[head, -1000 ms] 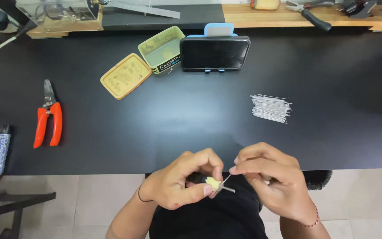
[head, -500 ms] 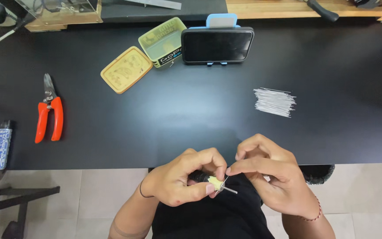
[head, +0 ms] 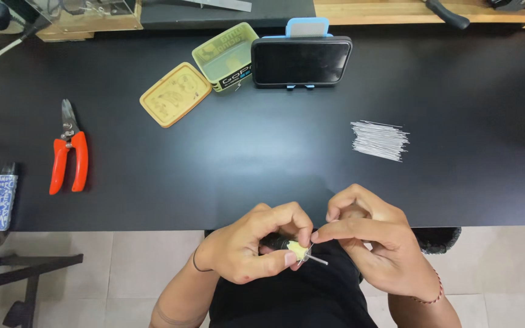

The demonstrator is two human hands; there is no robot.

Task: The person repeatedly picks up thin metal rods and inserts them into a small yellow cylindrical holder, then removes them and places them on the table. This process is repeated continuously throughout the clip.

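Note:
My left hand (head: 256, 246) is closed around a small pale yellow piece (head: 298, 249) with a dark end, held over my lap just below the table's front edge. My right hand (head: 369, 240) pinches a thin white wire (head: 316, 259) whose tip meets the yellow piece. Both hands touch at the fingertips. A loose pile of thin white wires (head: 379, 139) lies on the black table (head: 262, 158) to the right, above my right hand.
Orange-handled cutters (head: 68, 157) lie at the left. An open yellow tin (head: 226, 56) and its lid (head: 174, 94) sit beside a phone on a blue stand (head: 302, 59) at the back. A small patterned blue case (head: 2, 200) rests at the left edge. A wooden bench runs behind.
My hands stay together at the yellow piece with hardly any shift. The view has tilted slightly lower over the table.

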